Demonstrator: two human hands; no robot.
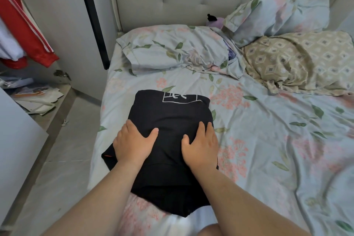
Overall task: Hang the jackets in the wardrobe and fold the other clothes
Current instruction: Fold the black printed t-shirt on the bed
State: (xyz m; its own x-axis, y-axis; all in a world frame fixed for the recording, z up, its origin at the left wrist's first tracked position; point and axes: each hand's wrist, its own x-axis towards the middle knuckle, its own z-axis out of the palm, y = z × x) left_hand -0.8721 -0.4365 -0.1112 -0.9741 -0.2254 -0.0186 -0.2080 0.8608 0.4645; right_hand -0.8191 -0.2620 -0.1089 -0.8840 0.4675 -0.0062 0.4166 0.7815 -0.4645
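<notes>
both hands, left hand [132,145] and right hand [201,145], lie spread flat, pressing the folded black garment [172,117] on the bed [268,140].

Centre frame, the shirt [168,120] is black with a white line print. The sheet [268,140] is pale blue with pink flowers and green leaves. Upper left, the jacket [23,25] is red, white-striped.
</notes>
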